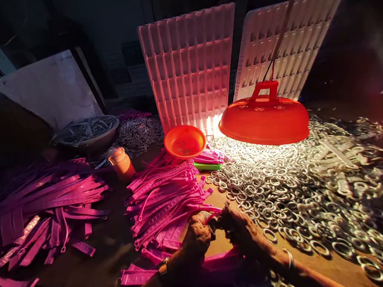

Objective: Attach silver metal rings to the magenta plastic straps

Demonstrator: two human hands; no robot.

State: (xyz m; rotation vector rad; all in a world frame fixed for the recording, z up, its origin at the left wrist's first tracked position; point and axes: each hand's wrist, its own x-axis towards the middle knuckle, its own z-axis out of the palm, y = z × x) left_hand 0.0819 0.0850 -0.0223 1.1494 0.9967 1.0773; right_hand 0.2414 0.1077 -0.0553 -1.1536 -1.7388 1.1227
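My left hand (199,233) is closed, its fingers pinched round a pink strap (211,208) that shows just above the fingertips. Close beside it, my right hand (242,227) is also closed, its fingertips in shadow near the strap's end. What the right fingers hold is hidden. A pile of pink straps with small slots (168,199) lies just beyond and left of my left hand. To the right of my right hand spreads a heap of silvery rings (290,200). Another pink strap (221,260) lies under my wrists.
A red lampshade (263,121) hangs low over the rings. Behind stand two ribbed plastic trays (191,59). A red bowl (184,141) and an orange bottle (121,164) are beyond the straps. More pink straps (53,202) lie left; a basin of metal pieces (89,140) is behind.
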